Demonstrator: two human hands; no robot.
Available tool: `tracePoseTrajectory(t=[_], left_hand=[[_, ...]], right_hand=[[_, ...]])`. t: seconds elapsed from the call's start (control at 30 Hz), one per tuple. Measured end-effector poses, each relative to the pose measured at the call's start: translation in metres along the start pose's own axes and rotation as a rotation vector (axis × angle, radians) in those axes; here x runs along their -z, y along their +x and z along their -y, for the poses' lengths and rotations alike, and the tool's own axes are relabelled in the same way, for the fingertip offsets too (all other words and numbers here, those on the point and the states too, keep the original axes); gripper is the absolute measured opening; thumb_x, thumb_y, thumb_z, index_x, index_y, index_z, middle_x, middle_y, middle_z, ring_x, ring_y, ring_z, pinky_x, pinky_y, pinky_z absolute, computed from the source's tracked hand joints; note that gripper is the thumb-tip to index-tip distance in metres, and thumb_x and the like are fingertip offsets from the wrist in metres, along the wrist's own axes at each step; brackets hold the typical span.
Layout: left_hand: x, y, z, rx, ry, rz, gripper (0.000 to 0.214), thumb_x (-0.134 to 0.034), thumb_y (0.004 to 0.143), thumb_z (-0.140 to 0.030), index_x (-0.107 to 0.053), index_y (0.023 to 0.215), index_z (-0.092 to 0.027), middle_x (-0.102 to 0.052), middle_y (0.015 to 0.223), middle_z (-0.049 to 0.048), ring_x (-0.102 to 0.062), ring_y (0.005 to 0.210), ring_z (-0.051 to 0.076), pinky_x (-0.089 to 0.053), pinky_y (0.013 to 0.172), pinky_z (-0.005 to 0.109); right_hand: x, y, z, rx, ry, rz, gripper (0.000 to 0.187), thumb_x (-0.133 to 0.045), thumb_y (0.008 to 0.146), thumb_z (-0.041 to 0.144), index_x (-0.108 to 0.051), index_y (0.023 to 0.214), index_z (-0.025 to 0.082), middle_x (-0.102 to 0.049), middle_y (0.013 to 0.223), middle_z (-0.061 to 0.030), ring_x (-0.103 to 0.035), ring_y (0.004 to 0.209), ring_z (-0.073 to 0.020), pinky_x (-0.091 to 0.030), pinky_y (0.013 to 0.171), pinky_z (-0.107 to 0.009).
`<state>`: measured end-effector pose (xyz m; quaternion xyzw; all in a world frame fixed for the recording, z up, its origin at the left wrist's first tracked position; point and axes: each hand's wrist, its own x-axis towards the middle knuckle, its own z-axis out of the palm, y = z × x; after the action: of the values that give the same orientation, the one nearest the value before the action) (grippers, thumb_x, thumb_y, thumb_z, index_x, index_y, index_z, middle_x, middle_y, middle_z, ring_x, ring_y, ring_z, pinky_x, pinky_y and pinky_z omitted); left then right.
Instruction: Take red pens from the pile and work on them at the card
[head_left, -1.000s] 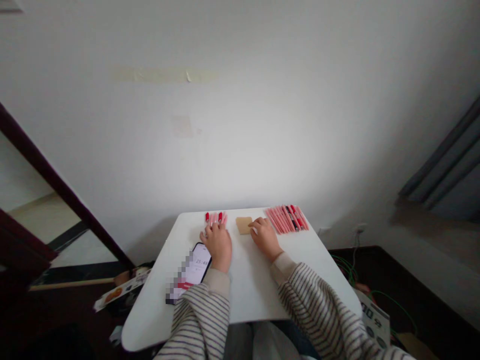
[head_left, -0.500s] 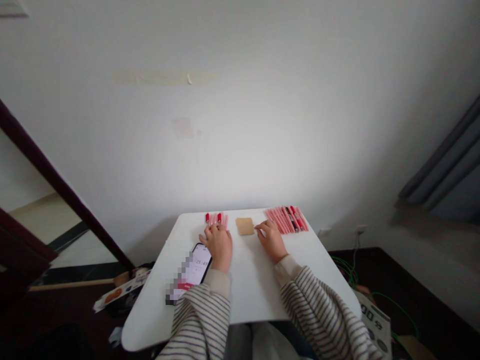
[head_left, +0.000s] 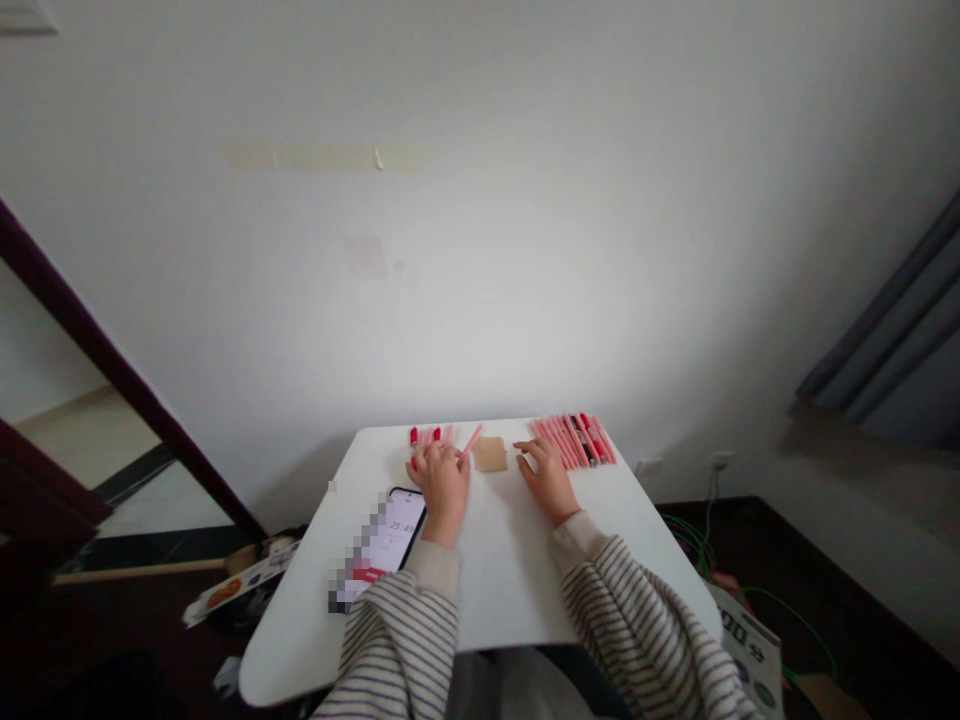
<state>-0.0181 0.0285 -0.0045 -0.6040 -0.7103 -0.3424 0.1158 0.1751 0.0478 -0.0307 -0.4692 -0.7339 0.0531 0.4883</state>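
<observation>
The left hand (head_left: 444, 485) pinches a thin pink plastic pen (head_left: 471, 441) between its fingertips; the pen is a straight, slim stick that slants up and to the right from those fingers, its far end reaching almost to the small tan square pad (head_left: 491, 454). The pen looks smooth and slightly glossy. Just beyond the left fingertips lies a short row of similar pink pens with red caps (head_left: 427, 436), side by side at the far edge of the white rounded tabletop (head_left: 495, 580). The right hand (head_left: 547, 478) rests palm down with its fingers loosely spread, holding nothing. Just beyond and to the right of those fingers sits a larger flat row of pink and red pens (head_left: 574, 440), packed close and parallel, with one darker pen among them. The tan pad lies between the two hands, just ahead of their fingertips; it is flat, matt and roughly square with soft corners. Beside the left wrist, on its outer side, lies a black-framed smartphone (head_left: 384, 545) with a lit screen. Both forearms wear soft striped knit sleeves (head_left: 637, 620).
</observation>
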Motion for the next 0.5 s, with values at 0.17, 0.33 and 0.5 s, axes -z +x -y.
tracePoseTrajectory(t=[0.17,0.33,0.5], left_hand=[[0.0,-0.003,-0.005,-0.187,-0.159,0.0,0.015,-0.061,0.082,-0.034,-0.073,0.086,-0.026,-0.063,0.116,0.006,-0.047,0.117,0.028,-0.027,0.109,0.053],[0.0,-0.008,-0.011,-0.285,-0.222,0.059,0.017,-0.06,0.084,-0.038,-0.073,0.088,-0.029,-0.062,0.116,0.0037,-0.045,0.116,0.027,-0.03,0.106,0.051],[-0.001,-0.008,-0.01,-0.267,-0.216,0.082,0.019,-0.061,0.083,-0.041,-0.073,0.092,-0.029,-0.062,0.117,0.0038,-0.044,0.115,0.026,-0.03,0.105,0.049]], right_hand=[[0.008,0.003,-0.008,0.022,-0.005,-0.01,0.039,-0.052,0.092,0.031,-0.056,0.131,0.027,-0.057,0.124,-0.0093,-0.049,0.119,-0.0253,-0.043,0.101,-0.045],[0.011,0.001,-0.009,0.051,0.013,0.097,0.027,-0.055,0.092,0.032,-0.067,0.115,0.025,-0.066,0.104,-0.0085,-0.055,0.105,-0.0244,-0.046,0.094,-0.042],[0.014,0.001,-0.008,0.048,0.001,0.101,0.023,-0.053,0.093,0.033,-0.072,0.099,0.022,-0.067,0.086,-0.0082,-0.055,0.093,-0.0237,-0.047,0.084,-0.038]])
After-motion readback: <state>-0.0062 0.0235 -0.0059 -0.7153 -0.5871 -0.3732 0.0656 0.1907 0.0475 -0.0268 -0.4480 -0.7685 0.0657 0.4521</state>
